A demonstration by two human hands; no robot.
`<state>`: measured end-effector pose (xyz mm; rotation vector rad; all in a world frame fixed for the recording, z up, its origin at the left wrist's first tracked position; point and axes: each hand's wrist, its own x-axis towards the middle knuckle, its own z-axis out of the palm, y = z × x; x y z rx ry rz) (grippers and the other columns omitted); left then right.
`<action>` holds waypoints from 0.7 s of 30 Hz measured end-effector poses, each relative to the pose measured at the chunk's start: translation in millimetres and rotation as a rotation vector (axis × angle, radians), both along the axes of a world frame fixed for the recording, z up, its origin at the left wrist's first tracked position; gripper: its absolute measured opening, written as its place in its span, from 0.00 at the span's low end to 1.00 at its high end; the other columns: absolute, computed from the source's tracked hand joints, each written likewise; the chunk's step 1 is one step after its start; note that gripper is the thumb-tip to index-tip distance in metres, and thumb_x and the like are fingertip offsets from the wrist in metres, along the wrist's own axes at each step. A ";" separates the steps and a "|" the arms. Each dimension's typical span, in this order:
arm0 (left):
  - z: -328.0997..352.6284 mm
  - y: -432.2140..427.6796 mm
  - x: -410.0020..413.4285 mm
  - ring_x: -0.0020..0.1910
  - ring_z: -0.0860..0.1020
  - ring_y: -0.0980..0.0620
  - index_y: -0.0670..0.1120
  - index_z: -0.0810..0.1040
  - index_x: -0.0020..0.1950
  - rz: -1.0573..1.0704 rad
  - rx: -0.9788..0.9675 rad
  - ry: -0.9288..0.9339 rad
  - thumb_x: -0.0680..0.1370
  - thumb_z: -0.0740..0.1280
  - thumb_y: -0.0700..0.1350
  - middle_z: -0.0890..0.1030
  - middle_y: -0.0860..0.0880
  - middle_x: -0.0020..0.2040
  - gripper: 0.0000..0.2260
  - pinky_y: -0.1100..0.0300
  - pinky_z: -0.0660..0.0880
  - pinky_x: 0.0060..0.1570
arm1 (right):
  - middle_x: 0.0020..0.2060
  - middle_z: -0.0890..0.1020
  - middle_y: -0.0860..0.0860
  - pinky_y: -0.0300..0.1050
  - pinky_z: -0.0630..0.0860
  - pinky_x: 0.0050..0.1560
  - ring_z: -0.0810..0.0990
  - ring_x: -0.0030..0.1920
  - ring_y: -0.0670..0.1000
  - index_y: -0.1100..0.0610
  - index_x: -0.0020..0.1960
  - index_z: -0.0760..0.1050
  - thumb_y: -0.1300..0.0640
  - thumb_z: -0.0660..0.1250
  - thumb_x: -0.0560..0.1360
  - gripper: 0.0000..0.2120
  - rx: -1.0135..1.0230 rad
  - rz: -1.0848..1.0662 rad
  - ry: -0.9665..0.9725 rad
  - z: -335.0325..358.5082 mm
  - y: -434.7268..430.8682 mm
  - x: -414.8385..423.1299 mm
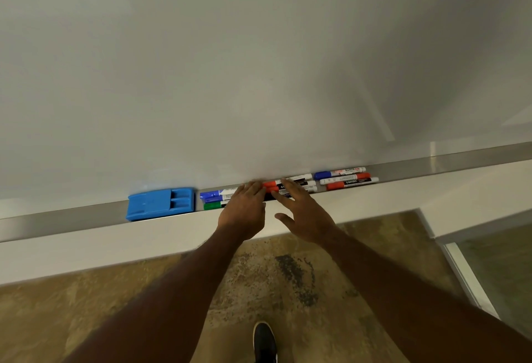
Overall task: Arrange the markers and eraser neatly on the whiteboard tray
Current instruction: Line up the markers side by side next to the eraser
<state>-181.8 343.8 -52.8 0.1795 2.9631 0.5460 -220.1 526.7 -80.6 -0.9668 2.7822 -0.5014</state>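
Note:
A blue eraser (pixel 161 203) lies on the metal whiteboard tray (pixel 72 220) at the left. Right of it lie a blue-capped marker (pixel 213 195) and a green-capped marker (pixel 213 206). In the middle sits a group of red-capped markers (pixel 272 184), partly covered by my hands. Further right three markers lie side by side: a blue-capped one (pixel 339 173), a red-ended one (pixel 345 179) and a red-capped one (pixel 352 183). My left hand (pixel 244 212) rests over the tray with fingertips at the middle group. My right hand (pixel 302 212) has its fingers spread on that group.
The whiteboard (pixel 259 60) fills the upper view. Below the tray runs a white ledge (pixel 115 247), then a mottled brown floor (pixel 144 305) with my dark shoe (pixel 264 342). A glass panel with a metal frame (pixel 466 276) stands at the lower right.

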 end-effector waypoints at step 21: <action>-2.6 -11.8 12.8 0.75 0.62 0.46 0.45 0.63 0.76 0.145 0.015 -0.019 0.81 0.58 0.46 0.65 0.45 0.76 0.22 0.50 0.59 0.74 | 0.71 0.70 0.57 0.53 0.67 0.69 0.67 0.71 0.56 0.59 0.70 0.68 0.44 0.60 0.79 0.26 -0.029 -0.194 0.065 12.9 15.5 -10.7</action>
